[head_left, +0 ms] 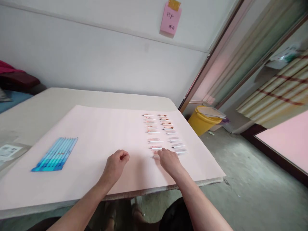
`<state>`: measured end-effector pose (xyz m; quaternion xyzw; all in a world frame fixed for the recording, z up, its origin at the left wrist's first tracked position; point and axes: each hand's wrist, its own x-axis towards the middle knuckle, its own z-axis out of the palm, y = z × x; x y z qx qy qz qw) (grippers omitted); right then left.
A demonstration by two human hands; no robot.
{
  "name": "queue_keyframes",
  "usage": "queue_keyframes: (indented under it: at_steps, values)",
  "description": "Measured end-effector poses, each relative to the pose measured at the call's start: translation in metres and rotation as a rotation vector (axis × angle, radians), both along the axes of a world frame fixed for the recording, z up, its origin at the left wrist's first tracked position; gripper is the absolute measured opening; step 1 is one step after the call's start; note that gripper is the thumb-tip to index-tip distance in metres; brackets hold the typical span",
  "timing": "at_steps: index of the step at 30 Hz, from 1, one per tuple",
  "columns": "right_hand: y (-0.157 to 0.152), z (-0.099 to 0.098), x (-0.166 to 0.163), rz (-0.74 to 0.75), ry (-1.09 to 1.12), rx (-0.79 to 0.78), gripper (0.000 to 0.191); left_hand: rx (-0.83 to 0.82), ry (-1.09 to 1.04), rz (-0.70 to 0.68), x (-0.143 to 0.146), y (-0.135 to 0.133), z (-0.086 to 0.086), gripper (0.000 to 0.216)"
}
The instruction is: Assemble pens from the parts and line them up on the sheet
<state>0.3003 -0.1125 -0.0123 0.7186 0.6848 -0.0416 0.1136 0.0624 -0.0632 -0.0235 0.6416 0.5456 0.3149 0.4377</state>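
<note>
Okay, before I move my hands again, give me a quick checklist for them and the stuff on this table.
1. Right hand at the slim pen-like pieces: ok, fingertips at the near end of the left column.
2. Right hand gripping a piece: cannot tell, the hand hides its fingertips' undersides.
3. Left hand empty: cannot tell, its fingers are curled.
4. Pieces in two columns: ok.
5. Pieces all alike: not ok, the far four in the right column have brown ends.
6. Blue set away from both hands: ok, on the pink sheet, left of them.
</note>
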Motion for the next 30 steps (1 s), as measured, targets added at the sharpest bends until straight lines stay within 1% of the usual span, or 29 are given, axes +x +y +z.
queue_keyframes:
  at_steps: [2,4,7,9,11,17,21,23,26,28,30]
  values:
    - [0.001,-0.001,-0.004,0.001,-0.01,0.003,0.026,-0.086,-0.041,-0.04,0.003,-0.004,0.0,0.012]
    - [0.001,-0.002,-0.007,0.007,-0.016,0.015,0.025,-0.221,-0.138,-0.057,0.008,-0.012,-0.001,0.015]
    - [0.001,-0.004,-0.011,0.012,-0.02,0.039,0.026,-0.442,-0.277,-0.048,0.016,-0.026,-0.004,0.018]
    - [0.002,-0.005,-0.013,0.013,-0.02,0.047,0.025,-0.54,-0.306,-0.034,0.02,-0.034,-0.006,0.019]
    - [0.003,-0.006,-0.014,0.013,-0.019,0.051,0.026,-0.579,-0.309,-0.025,0.022,-0.039,-0.008,0.019]
    - [0.004,-0.009,-0.023,0.035,-0.003,0.046,0.029,-0.615,-0.347,-0.036,0.024,-0.044,-0.014,0.018]
    - [0.002,-0.013,-0.035,0.07,0.039,0.048,0.025,-0.698,-0.428,-0.02,0.027,-0.051,-0.018,0.017]
    - [0.001,-0.015,-0.041,0.083,0.077,0.05,0.022,-0.754,-0.501,0.018,0.029,-0.053,-0.021,0.018]
    - [0.002,-0.017,-0.049,0.091,0.134,0.051,0.015,-0.815,-0.605,0.127,0.031,-0.052,-0.023,0.018]
    - [0.002,-0.02,-0.058,0.08,0.216,0.062,0.012,-0.828,-0.681,0.177,0.032,-0.049,-0.025,0.016]
    - [0.0,-0.024,-0.07,0.07,0.34,0.094,0.011,-0.834,-0.754,0.193,0.033,-0.047,-0.026,0.011]
